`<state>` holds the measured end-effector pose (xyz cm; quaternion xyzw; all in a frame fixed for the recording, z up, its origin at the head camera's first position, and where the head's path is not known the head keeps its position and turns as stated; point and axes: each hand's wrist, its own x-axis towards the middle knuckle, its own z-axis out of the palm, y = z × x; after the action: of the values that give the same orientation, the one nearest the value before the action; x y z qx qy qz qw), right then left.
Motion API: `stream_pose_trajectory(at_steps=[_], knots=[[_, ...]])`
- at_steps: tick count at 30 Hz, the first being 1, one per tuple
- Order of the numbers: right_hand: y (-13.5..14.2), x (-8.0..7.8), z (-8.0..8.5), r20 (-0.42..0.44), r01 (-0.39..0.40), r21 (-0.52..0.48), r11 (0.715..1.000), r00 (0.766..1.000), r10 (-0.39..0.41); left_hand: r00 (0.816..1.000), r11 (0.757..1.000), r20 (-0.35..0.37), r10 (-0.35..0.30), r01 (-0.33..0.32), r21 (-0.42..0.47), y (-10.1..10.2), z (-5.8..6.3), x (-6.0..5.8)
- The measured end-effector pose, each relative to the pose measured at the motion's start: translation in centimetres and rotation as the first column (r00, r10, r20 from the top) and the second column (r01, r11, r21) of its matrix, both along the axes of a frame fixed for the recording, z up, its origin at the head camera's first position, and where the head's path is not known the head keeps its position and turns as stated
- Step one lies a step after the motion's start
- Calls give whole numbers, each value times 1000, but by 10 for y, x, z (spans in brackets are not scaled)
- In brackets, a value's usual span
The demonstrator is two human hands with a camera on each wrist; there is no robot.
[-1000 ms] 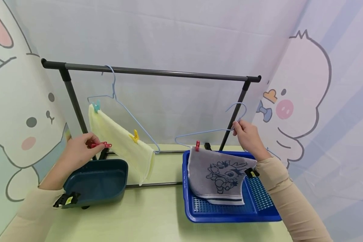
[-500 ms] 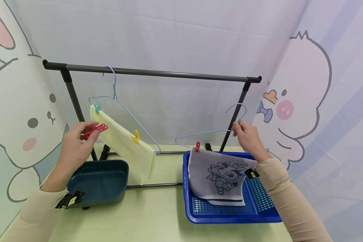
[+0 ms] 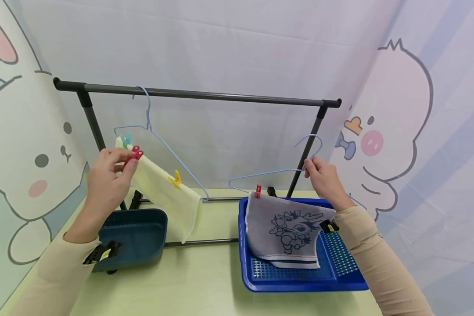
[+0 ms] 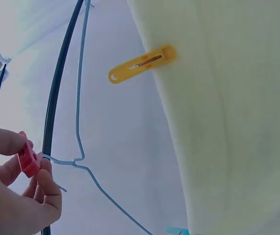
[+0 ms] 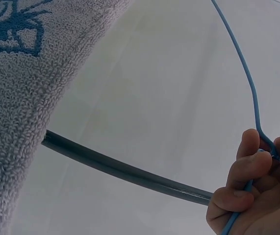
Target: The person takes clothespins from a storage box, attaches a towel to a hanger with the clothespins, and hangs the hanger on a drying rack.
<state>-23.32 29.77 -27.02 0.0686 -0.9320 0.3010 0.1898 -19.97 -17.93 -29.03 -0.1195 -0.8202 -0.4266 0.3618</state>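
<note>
My left hand [image 3: 109,177] pinches a red clothespin [image 4: 29,159] in front of the upper left part of a pale yellow towel [image 3: 162,193]. That towel hangs from a blue wire hanger [image 3: 170,147] on the rack, with a light blue clothespin [image 3: 126,139] and a yellow clothespin [image 4: 143,63] on its top edge. At the right, my right hand [image 3: 324,180] grips a second blue wire hanger [image 3: 260,174] below its hook. A grey towel [image 3: 286,224] with a dark cartoon print hangs from it, one red clothespin [image 3: 258,190] at its left corner. The hanger's right end is hidden behind my hand.
A dark drying rack [image 3: 221,95] spans the back. A dark teal bin [image 3: 140,237] sits under my left forearm. A blue basket [image 3: 249,281] with a grid bottom stands beneath the grey towel on the pale green table [image 3: 197,281].
My left hand has risen and moved slightly right with the red clothespin, turning it so it points more upward. My right hand, its hanger and the grey towel have stayed in place.
</note>
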Motion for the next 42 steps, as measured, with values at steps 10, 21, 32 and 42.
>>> stream_pose_trajectory(at_steps=[10, 21, 32, 42], knots=[[0, -2, 2, 9, -4, 4, 1000, 1000, 4, 991, 992, -35, -125, 126, -1, 28, 15, -3], [-2, -2, 3, 22, 0, 5, 1000, 1000, 0, 955, 958, -70, -288, 288, -8, 66, 17, -3], [-4, -2, 5, 0, -20, 22, 1000, 1000, 20, 888, 889, -57, -456, 452, -64, 107, 15, 6], [-5, -1, 5, 20, -26, 27, 999, 999, 25, 866, 864, -47, -498, 491, -116, 132, 10, 13]])
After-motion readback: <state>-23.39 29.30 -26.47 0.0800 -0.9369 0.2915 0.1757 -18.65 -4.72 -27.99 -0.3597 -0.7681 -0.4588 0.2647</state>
